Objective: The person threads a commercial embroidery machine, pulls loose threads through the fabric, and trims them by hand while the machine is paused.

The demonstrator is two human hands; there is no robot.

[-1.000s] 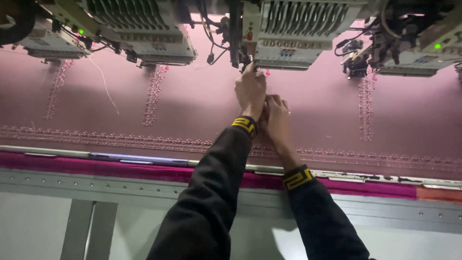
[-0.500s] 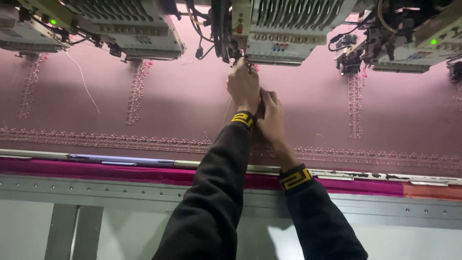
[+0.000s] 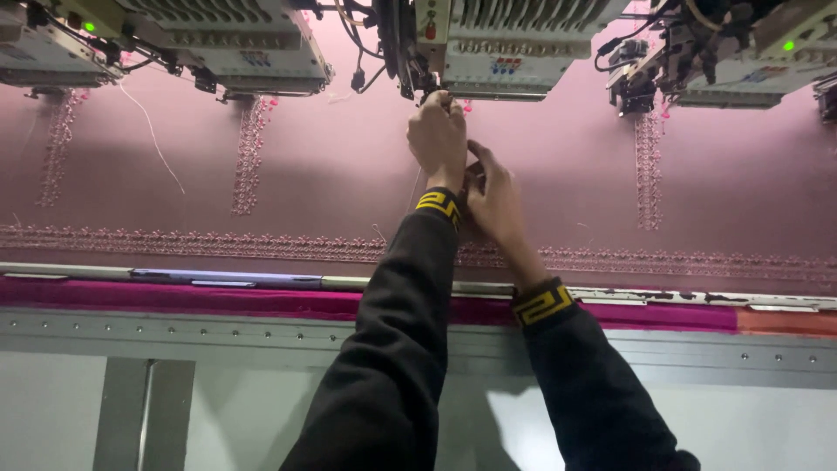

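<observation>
Both my arms, in black sleeves with yellow-patterned cuffs, reach over pink fabric (image 3: 349, 174) stretched under a row of embroidery heads. My left hand (image 3: 438, 138) is raised to the needle area of the middle embroidery head (image 3: 506, 44), its fingertips pinched together there. A thin pale thread (image 3: 415, 187) hangs down beside its wrist. My right hand (image 3: 494, 199) sits just below and to the right, its fingers curled against the left wrist and partly hidden by it. Whether it holds anything cannot be seen.
Another embroidery head (image 3: 235, 44) is at the left and a third (image 3: 741, 52) at the right, both with green lamps lit. Stitched vertical motifs and a horizontal border (image 3: 218, 242) run across the fabric. A magenta strip and a grey metal frame rail (image 3: 174, 336) lie nearest to me.
Both hands have stayed together at the middle head, and the left fingertips have moved up closer to the needle. The view has shifted slightly.
</observation>
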